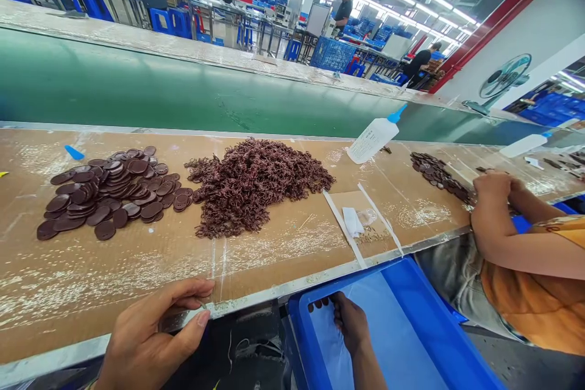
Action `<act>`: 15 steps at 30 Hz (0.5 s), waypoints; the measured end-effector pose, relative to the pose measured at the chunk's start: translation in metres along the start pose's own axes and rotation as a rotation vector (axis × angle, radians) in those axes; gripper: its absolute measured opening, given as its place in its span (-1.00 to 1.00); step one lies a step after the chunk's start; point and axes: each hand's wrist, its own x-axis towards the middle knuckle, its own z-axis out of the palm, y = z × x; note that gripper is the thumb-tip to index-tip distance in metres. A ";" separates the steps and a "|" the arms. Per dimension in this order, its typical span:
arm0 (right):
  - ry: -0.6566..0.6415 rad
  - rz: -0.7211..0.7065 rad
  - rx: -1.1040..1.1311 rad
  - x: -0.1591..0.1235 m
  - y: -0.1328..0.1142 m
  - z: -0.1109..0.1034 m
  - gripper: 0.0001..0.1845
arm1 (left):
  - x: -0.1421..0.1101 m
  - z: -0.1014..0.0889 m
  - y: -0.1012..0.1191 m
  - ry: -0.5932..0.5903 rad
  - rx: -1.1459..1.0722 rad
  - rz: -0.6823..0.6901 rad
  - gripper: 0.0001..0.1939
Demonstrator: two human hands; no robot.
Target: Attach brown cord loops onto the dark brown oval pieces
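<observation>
Left hand point(146, 341) in narrow pinch at edge of counter point(114, 274), any held thing too small to tell. Right hand point(350, 323) curled low inside blue plastic crate point(411, 277), grip unclear. Much left on counter: heap of brown discs point(107, 192), just beside tangled brown strands point(258, 186). Further right, co-worker's hands point(496, 195) near smaller disc row point(439, 177); white squeeze bottle point(372, 141) between.

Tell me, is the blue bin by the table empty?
It looks empty: the blue bin shows only a pale liner, with the person's right hand reaching in; whatever lies under the hand is hidden.
</observation>
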 end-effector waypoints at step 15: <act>-0.040 0.064 -0.042 -0.003 -0.003 0.001 -0.60 | 0.009 0.000 0.012 0.071 0.153 0.028 -0.83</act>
